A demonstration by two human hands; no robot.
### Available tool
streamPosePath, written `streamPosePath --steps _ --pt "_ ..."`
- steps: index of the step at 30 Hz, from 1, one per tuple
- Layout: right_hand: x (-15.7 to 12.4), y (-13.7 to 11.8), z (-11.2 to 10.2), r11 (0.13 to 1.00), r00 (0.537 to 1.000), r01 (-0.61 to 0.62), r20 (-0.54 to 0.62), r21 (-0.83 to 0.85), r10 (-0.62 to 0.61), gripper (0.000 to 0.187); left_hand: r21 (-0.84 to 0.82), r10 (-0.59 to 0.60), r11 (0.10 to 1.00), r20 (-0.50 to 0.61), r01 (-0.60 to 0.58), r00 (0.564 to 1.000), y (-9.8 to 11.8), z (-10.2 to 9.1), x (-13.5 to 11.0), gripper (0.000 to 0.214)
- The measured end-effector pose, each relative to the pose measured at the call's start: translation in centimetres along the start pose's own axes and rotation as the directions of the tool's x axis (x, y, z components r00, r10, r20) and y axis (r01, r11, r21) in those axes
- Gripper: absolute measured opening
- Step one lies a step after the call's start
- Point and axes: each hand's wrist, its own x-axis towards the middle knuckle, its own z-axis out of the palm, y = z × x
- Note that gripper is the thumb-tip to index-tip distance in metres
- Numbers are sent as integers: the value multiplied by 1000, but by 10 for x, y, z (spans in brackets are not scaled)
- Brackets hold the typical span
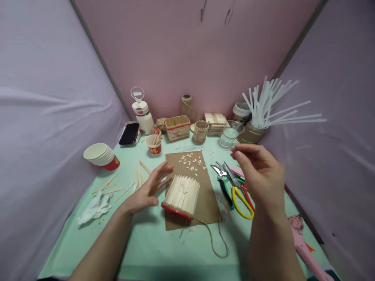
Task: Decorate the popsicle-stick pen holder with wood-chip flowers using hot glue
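Right hand raised, can't tell if gripping; left hand released beside popsicle-stick craft, best steadied without nudging wood-chip petals.

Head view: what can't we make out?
In the head view:
Underside of the pale wooden-stick piece with red trim: hidden by its upper face.
Anything held in the bare right hand: too small to tell.
Markings on the flat clear ruler: too small.
Rest of the curved red handle: behind the right hand.
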Motion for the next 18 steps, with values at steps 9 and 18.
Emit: streamPosePath --steps 9,18 --pt "63 67 40 916 977 6 197 -402 80 12 85 109 994 -561 -74 820 12 -7 81 20" --pt "57 127 72 785 886 105 416 -610 205 15 21 -45 998 -532 66 846 -44 6 99 32"
